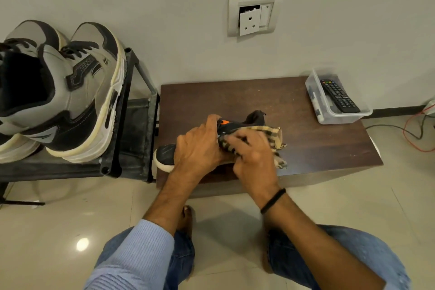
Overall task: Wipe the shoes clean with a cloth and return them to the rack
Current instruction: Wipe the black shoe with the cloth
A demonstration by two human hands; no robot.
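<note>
At the far left a dark rack (138, 139) carries a pair of grey and black sneakers (77, 92) on its top shelf, toes toward the wall. Just beside the rack stands a low brown desk (317, 148), and a black shoe (166, 152) with a white sole lies on it, its toe poking past the desk's left edge. The left hand (200, 148) grips the shoe from above, fingers curled over its upper. The right hand (251, 155), a black band (273, 200) on its wrist, holds a checked cloth (273, 135) against the shoe's side, fingers bent round the fabric. At the desk's far right corner sits a clear plastic box (341, 119) holding a black remote (340, 96). A white socket plate (255, 14) is on the wall above, and wires (419, 129) trail on the floor at the right.
</note>
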